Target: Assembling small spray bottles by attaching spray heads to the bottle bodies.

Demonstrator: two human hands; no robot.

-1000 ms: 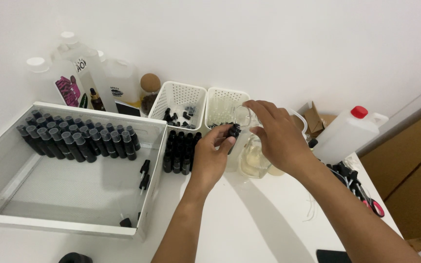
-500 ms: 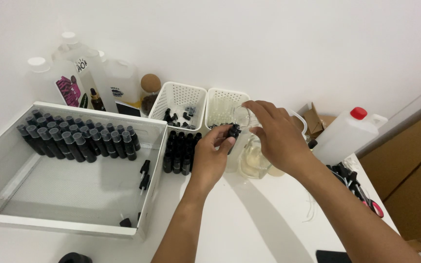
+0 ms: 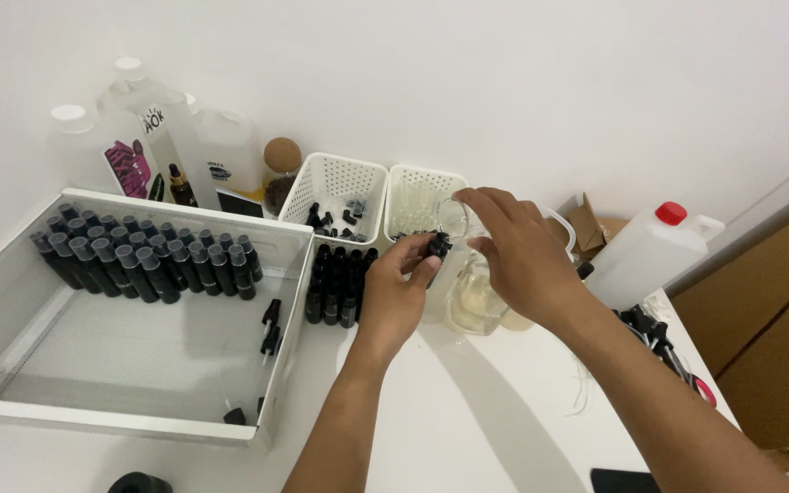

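A small black cap (image 3: 437, 245) sits pinched between the thumb and fingertips of the left hand (image 3: 396, 297), held above the white table (image 3: 468, 411) just in front of two white perforated baskets. The right hand (image 3: 520, 256) is curled over the top of a clear glass beaker (image 3: 475, 297) holding pale yellowish liquid, its fingers bent around the rim next to the cap; whether it grips the beaker firmly or only rests on it cannot be told. The two hands are almost touching at the cap. Just left of the left hand stands a tight block of black bottles (image 3: 340, 283) on the table. Behind them, the left basket (image 3: 332, 187) holds a few black caps and the right basket (image 3: 417, 196) holds clear pieces. Further left lies a large white tray (image 3: 11, 301) with a row of black bottles (image 3: 139, 260) along its far wall and a couple of loose black parts on its floor. Big plastic jugs (image 3: 157, 146) and a cork-topped jar (image 3: 280, 169) stand against the wall. To the right are a white jug with a red cap (image 3: 646, 256) and a small cardboard box (image 3: 591, 228).
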